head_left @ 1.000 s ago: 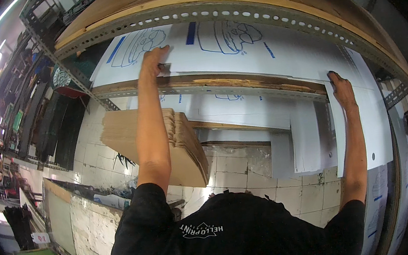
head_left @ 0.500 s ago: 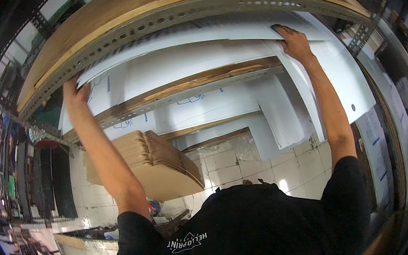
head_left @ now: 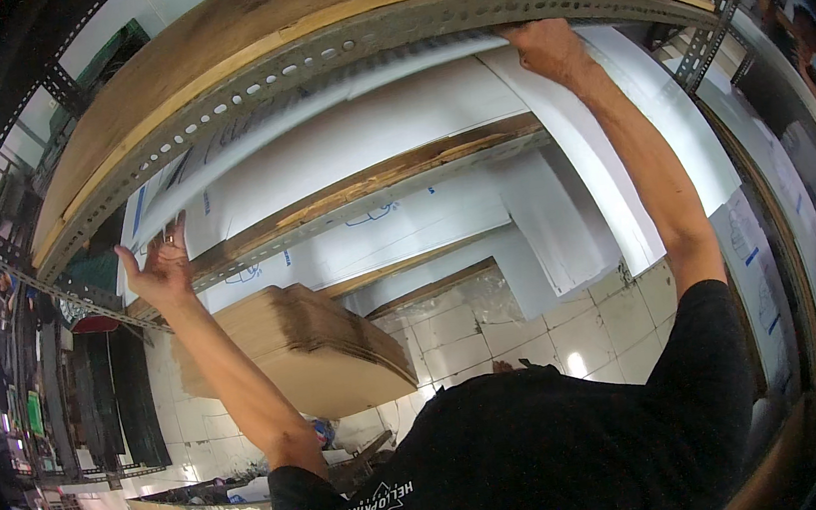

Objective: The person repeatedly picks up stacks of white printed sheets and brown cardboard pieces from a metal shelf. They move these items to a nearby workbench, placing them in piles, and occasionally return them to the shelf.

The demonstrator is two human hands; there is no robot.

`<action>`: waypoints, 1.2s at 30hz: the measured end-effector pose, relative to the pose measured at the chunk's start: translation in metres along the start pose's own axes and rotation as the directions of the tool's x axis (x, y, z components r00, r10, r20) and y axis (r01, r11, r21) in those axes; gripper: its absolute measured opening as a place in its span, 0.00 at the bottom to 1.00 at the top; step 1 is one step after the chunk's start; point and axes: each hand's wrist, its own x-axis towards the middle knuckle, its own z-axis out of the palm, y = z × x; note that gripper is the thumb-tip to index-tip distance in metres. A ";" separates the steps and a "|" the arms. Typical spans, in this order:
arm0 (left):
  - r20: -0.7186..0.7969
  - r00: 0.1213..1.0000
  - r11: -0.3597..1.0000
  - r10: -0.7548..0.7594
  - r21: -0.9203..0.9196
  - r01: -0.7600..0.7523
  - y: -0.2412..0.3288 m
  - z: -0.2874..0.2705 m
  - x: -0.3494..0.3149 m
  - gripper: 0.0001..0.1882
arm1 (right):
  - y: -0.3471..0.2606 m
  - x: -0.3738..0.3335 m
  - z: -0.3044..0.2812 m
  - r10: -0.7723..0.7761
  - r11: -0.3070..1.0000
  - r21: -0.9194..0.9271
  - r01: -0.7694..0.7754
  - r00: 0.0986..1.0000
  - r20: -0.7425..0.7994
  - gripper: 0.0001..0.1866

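A large white sheet (head_left: pixel 310 105) lies tilted in the rack bay beneath the top shelf, its near edge raised over other white sheets (head_left: pixel 392 116). At the sheet's far right edge, just under the perforated metal beam, my right hand (head_left: pixel 551 49) is closed on it; the fingertips are partly hidden. My left hand (head_left: pixel 164 271) is open below the sheet's left end, thumb and fingers spread, the fingers upright close to the sheet. Whether they touch it I cannot tell.
The wooden top shelf (head_left: pixel 320 8) with its metal beam (head_left: pixel 354 42) runs across above my hands. A wooden shelf edge (head_left: pixel 379 180) crosses lower down. Brown cardboard sheets (head_left: pixel 309 357) are stacked near my left forearm. More white panels (head_left: pixel 756 266) stand at right.
My right hand has moved up and left, under the beam. My left hand has let go of the sheet's left end and come lower, fingers spread. The view has shifted slightly.
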 end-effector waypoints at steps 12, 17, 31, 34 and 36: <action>-0.328 0.944 0.960 0.024 0.270 0.069 -0.190 0.064 -0.128 0.24 | -0.145 -0.096 -0.161 -0.226 0.941 0.305 0.146 0.943 0.246 0.21; 0.018 0.992 0.765 0.122 0.635 -0.106 -0.166 0.023 -0.131 0.37 | -0.063 -0.156 -0.210 0.525 0.730 0.209 -0.650 0.731 0.436 0.37; -0.071 0.967 0.785 -0.243 0.571 0.240 -0.193 0.030 -0.073 0.22 | -0.028 -0.356 -0.197 0.623 -0.561 0.618 -0.551 0.211 0.753 0.31; -0.158 0.888 0.784 -0.431 0.422 0.456 -0.254 0.067 -0.047 0.17 | -0.033 -0.412 -0.201 0.835 -0.444 0.765 -0.467 0.094 0.542 0.30; -0.166 0.891 0.773 -0.423 0.448 0.450 -0.305 0.089 -0.025 0.18 | -0.035 -0.444 -0.197 0.875 -0.409 0.787 -0.462 0.047 0.482 0.29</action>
